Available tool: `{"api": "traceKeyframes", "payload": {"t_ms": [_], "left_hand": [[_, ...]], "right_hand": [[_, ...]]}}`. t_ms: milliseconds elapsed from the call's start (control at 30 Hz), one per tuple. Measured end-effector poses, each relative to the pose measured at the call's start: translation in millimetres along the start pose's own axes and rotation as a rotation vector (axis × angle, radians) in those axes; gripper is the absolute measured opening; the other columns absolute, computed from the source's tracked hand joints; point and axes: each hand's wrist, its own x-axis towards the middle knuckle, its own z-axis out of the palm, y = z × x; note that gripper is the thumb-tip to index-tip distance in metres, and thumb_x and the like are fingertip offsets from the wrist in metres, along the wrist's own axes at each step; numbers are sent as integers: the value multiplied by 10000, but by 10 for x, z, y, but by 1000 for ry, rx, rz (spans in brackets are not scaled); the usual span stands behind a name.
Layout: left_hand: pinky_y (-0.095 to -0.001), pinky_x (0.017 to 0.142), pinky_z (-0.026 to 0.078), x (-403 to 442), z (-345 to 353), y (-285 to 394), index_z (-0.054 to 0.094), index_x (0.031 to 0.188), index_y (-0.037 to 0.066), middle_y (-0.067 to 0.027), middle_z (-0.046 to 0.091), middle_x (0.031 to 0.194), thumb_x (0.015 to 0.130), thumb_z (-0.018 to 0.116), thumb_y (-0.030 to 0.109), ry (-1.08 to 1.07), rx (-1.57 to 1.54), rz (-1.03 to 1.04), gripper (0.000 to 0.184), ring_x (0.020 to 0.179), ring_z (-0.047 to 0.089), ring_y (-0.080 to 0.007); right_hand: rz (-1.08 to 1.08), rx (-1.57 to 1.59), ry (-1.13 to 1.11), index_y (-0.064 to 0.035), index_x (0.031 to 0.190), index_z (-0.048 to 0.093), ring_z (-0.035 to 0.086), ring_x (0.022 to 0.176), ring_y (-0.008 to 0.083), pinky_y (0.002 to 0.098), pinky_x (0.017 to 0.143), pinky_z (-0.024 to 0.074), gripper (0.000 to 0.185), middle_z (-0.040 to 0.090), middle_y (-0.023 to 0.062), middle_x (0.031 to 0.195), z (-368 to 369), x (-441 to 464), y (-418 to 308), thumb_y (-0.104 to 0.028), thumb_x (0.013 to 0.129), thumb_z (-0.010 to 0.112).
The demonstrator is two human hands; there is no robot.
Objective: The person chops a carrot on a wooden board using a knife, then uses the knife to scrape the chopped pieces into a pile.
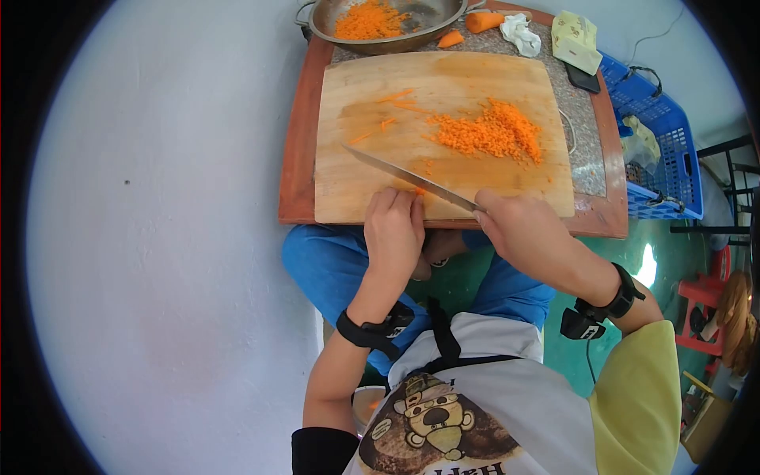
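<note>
My right hand [514, 226] is wrapped round the handle of a kitchen knife [404, 173], its blade reaching left across the near part of a wooden cutting board [443, 79]. Beside the blade, my left hand [393, 226] has its fingers curled down at the board's near edge. A small bit of orange carrot [419, 191] shows at those fingertips, mostly hidden. Finely diced carrot [495, 131] lies heaped on the board's right half. Several thin carrot strips [384, 127] are scattered on the left half.
Behind the board stands a metal pan [431, 32] holding chopped carrot [368, 20]. Carrot pieces [483, 21], a crumpled tissue [521, 35], a tissue pack [575, 41] and a dark phone [583, 77] lie at the back right. A blue plastic basket [673, 131] is right of the table; a wall [174, 237] is left.
</note>
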Motion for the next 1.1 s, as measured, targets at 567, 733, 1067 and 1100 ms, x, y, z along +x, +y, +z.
{"api": "traceKeyframes", "payload": {"t_ms": [567, 733, 1067, 1100], "left_hand": [[-411, 665, 444, -18, 2, -4, 600, 745, -11, -152, 545, 723, 743, 613, 27, -13, -14, -30, 40, 728, 533, -337], [-415, 670, 441, -27, 23, -27, 596, 743, -17, -156, 546, 715, 746, 616, 32, -14, -21, -38, 52, 724, 536, -340], [-414, 654, 441, -18, 18, -10, 589, 729, -16, -155, 550, 718, 742, 619, 29, -8, -20, -35, 56, 713, 531, -336], [-414, 654, 441, -20, 20, -15, 589, 729, -16, -155, 550, 718, 742, 619, 29, -9, -22, -37, 56, 713, 531, -336]], "right_hand": [[40, 25, -35, -11, 849, 502, 588, 645, 401, 481, 569, 463, 101, 579, 214, 653, -49, 81, -6, -110, 835, 519], [21, 16, -16, -6, 844, 497, 611, 637, 382, 459, 564, 493, 78, 596, 211, 659, -55, 34, -42, -71, 805, 517], [13, 11, -45, -9, 835, 512, 571, 645, 414, 497, 579, 445, 139, 569, 212, 646, -15, 59, 10, -144, 870, 514], [5, 12, -56, -6, 830, 511, 570, 650, 415, 496, 582, 446, 142, 571, 214, 652, -14, 73, 28, -143, 869, 513]]}}
